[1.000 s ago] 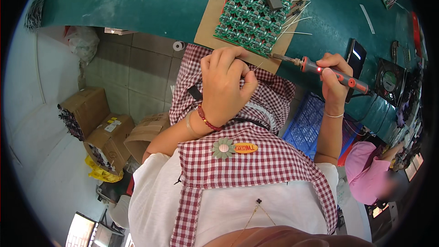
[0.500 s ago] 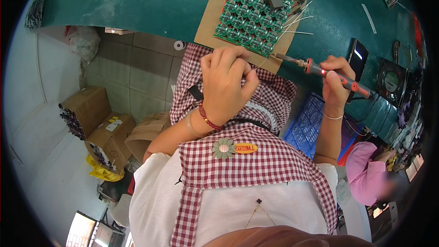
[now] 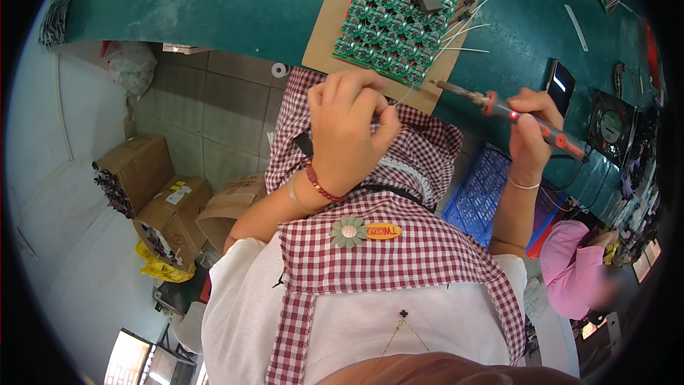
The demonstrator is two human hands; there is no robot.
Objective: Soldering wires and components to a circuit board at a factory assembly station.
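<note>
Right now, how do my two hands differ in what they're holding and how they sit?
The left hand pinches a thin wire between its fingertips, below the near edge of the green circuit boards; the right hand is wrapped around a red soldering iron. The left wrist wears a red beaded bracelet; the right wears a thin pale bangle. Both are raised near the teal workbench.

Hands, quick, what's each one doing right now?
Left hand: pinched shut on a thin wire.
Right hand: shut on the soldering iron.
</note>
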